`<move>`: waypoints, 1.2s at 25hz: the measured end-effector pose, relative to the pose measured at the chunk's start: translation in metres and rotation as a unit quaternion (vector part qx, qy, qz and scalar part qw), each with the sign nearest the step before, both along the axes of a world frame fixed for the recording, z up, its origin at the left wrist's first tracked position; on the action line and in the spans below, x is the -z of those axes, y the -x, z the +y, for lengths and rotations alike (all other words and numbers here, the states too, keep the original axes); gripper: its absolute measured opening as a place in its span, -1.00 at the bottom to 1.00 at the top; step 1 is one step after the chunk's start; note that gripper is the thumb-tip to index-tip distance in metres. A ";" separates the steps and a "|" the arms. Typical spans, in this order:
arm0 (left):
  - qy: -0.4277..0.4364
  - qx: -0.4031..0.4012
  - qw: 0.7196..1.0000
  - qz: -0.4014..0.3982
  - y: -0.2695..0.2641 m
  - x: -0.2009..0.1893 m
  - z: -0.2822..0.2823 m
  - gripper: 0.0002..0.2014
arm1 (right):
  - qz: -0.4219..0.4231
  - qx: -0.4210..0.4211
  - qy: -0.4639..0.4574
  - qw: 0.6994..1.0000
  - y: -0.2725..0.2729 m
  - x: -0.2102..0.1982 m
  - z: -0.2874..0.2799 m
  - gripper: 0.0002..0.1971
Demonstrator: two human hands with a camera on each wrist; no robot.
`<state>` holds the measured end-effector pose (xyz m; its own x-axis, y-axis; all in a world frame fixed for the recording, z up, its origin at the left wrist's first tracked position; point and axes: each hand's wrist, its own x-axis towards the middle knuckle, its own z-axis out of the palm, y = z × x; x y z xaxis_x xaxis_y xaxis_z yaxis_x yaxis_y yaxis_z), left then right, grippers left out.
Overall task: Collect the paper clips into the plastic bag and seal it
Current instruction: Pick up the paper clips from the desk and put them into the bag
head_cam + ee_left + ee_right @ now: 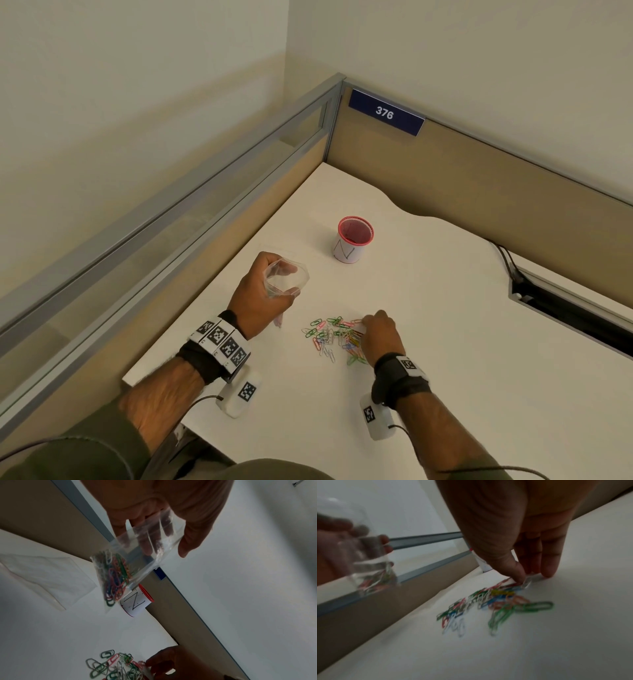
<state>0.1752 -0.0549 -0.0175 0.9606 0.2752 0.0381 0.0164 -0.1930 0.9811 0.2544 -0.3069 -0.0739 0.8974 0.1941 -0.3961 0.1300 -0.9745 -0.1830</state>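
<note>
Right hand [380,334] down at the near edge of the loose paper clips [334,339], thumb and fingers [547,566] drawn together, tips pressed to the white desk [445,342] and pinching at a clip or two on the far side of the pile. Left hand [263,291] is up off the desk, just left of the pile, fingers curled round the mouth of the clear plastic bag [130,563], holding it spread open. Plenty of coloured clips sit bunched in the bag's lower corner, which hangs down. Hands are apart, the pile between them. Beyond stands a red mesh cup [354,240] with a paper label; a second clear bag [46,577] lies flat on the desk
</note>
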 end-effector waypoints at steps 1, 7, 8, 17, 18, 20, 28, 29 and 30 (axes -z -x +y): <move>0.000 -0.001 1.000 0.000 0.000 0.001 0.001 -0.55 | 0.004 -0.018 0.001 1.000 0.003 0.002 0.007 -0.72; -0.005 0.005 1.000 -0.003 -0.008 -0.002 -0.002 -0.56 | 0.012 0.008 -0.064 0.998 0.007 -0.006 -0.004 -0.57; -0.007 0.005 1.000 -0.004 -0.009 -0.002 -0.003 -0.56 | 0.019 0.015 -0.052 0.998 0.010 -0.008 -0.010 -0.51; -0.012 0.011 1.000 -0.008 -0.012 -0.001 -0.012 -0.57 | 0.006 0.018 -0.081 0.997 0.018 0.002 0.018 -0.73; -0.011 0.011 1.000 -0.007 -0.012 -0.001 -0.012 -0.57 | 0.001 0.013 -0.090 0.996 0.015 0.000 0.019 -0.72; -0.011 0.008 1.000 -0.008 -0.012 0.000 -0.010 -0.56 | 0.004 -0.012 -0.098 0.995 0.011 -0.003 0.019 -0.60; -0.006 0.008 1.000 -0.011 -0.011 -0.001 -0.012 -0.56 | -0.007 -0.162 -0.014 0.987 0.008 0.004 0.021 -0.61; -0.005 0.010 1.000 -0.011 -0.011 -0.001 -0.013 -0.56 | -0.012 -0.160 -0.015 0.987 0.008 0.005 0.023 -0.70; -0.005 0.013 1.000 -0.010 -0.012 -0.001 -0.013 -0.56 | -0.015 -0.156 -0.013 0.987 0.007 0.006 0.024 -0.75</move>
<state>0.1868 -0.0678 -0.0162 0.9666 0.2492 0.0601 -0.0088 -0.2020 0.9793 0.2475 -0.2832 -0.0802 0.8035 0.4733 -0.3610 0.4298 -0.8809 -0.1981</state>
